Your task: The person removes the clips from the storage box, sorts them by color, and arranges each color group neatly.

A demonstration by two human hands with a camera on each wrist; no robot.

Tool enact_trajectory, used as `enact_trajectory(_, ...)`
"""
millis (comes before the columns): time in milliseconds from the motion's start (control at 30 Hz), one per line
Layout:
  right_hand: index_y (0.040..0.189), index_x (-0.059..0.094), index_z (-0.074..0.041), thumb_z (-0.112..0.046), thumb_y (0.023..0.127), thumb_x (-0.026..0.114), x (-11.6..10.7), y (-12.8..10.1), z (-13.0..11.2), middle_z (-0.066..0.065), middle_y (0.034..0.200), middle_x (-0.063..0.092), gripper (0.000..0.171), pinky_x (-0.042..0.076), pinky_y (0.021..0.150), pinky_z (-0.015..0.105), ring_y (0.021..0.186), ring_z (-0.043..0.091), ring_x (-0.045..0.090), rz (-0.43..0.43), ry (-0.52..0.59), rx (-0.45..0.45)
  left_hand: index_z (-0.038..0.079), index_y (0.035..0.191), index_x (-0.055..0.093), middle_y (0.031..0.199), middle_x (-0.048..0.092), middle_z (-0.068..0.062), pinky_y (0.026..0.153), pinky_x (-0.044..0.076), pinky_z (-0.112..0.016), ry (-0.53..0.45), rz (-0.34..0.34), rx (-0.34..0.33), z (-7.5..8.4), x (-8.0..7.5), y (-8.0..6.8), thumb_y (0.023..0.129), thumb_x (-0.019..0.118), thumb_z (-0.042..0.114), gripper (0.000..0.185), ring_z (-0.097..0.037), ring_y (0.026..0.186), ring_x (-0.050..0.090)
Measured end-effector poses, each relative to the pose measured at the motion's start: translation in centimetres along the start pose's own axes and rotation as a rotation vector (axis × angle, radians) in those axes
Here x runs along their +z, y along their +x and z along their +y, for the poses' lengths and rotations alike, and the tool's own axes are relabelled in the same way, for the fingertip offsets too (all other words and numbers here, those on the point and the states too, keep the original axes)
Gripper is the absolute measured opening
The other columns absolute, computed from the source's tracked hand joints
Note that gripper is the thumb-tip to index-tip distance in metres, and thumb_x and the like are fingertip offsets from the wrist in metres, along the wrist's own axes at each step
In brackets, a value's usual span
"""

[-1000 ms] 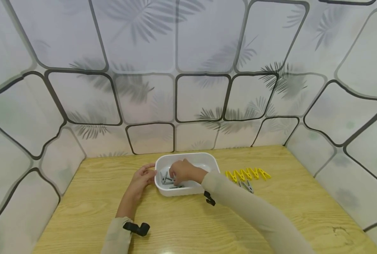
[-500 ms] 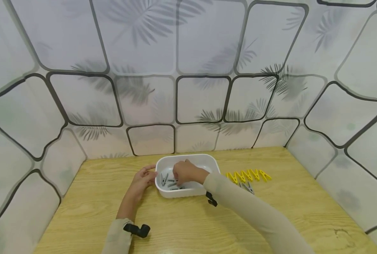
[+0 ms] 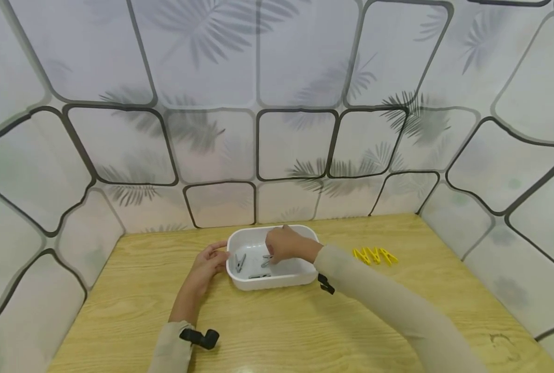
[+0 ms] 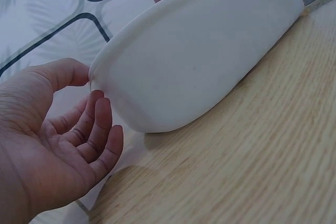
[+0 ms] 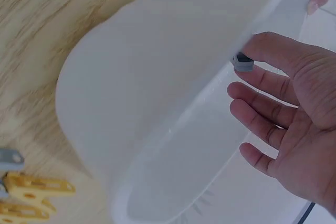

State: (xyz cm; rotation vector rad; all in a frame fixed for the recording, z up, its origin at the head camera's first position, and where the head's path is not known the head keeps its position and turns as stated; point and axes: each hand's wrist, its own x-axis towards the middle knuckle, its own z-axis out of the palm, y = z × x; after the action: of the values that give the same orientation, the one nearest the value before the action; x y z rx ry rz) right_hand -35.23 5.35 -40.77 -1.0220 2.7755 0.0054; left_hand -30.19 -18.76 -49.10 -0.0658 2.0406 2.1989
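Observation:
A white plastic tub (image 3: 272, 282) stands on the table with several grey clothespins in it, one lying at its left end (image 3: 241, 263) and one along the front wall (image 3: 259, 276). My right hand (image 3: 282, 243) reaches down inside. In the right wrist view, its thumb and index finger pinch a grey clothespin (image 5: 243, 62), mostly hidden, while the other fingers hang loose. My left hand (image 4: 63, 135) is at the tub's left end. Its thumb touches the rim and its relaxed fingertips rest against or near the outer wall.
Several yellow clothespins (image 3: 375, 255) lie in a row on the wooden table (image 3: 267, 331), right of the tub. A grey clothespin (image 5: 10, 158) lies beside them. My right forearm (image 3: 379, 295) hides part of that row. A patterned curtain (image 3: 221, 204) hangs behind the tub.
My right hand has shifted right within the tub, uncovering more of its left side. The forearm now covers some yellow clothespins and the grey ones beside them. The left hand stays put.

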Motion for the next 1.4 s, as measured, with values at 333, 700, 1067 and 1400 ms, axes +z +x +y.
enact_trajectory(333,0.072,0.065,-0.014,-0.024,0.082,0.084,-2.1,-3.3,1.6,0.000,0.083,0.066,0.024,0.039,0.110,0.064,0.085,0.021,0.063,0.031,-0.020,-0.026,0.000,0.150,0.043,0.095,0.062,0.003,0.074,0.055,-0.019,-0.007,-0.002,-0.006,0.2,0.2,-0.2,0.101,0.062,0.011,0.053,-0.006,0.083,0.064)
enact_trajectory(700,0.076,0.073,-0.016,-0.028,0.085,0.084,-3.4,-8.2,5.3,0.002,0.088,0.069,0.018,0.046,0.083,0.047,0.083,0.019,0.061,0.152,-0.017,-0.020,-0.002,0.148,0.044,0.095,0.062,0.004,0.076,0.055,-0.019,-0.003,-0.012,0.005,0.1,0.4,-0.2,0.101,0.061,0.010,0.051,-0.005,0.084,0.064)
enact_trajectory(1067,0.080,0.071,-0.016,-0.025,0.085,0.084,-2.8,-13.3,9.0,0.001,0.088,0.067,0.017,0.044,0.076,0.047,0.086,0.023,0.061,0.296,0.072,0.020,-0.001,0.149,0.044,0.098,0.064,0.003,0.076,0.055,-0.019,0.015,-0.015,0.009,0.1,0.2,-0.3,0.101,0.062,0.013,0.053,-0.005,0.084,0.065)
enact_trajectory(1400,0.080,0.071,-0.014,-0.020,0.085,0.083,-0.9,-17.1,13.0,0.001,0.087,0.067,0.014,0.055,0.073,0.043,0.079,0.019,0.063,0.413,0.144,0.073,-0.002,0.150,0.041,0.096,0.063,0.006,0.076,0.055,-0.018,-0.004,-0.019,0.010,0.1,0.2,-0.2,0.102,0.060,0.011,0.053,-0.004,0.083,0.064)
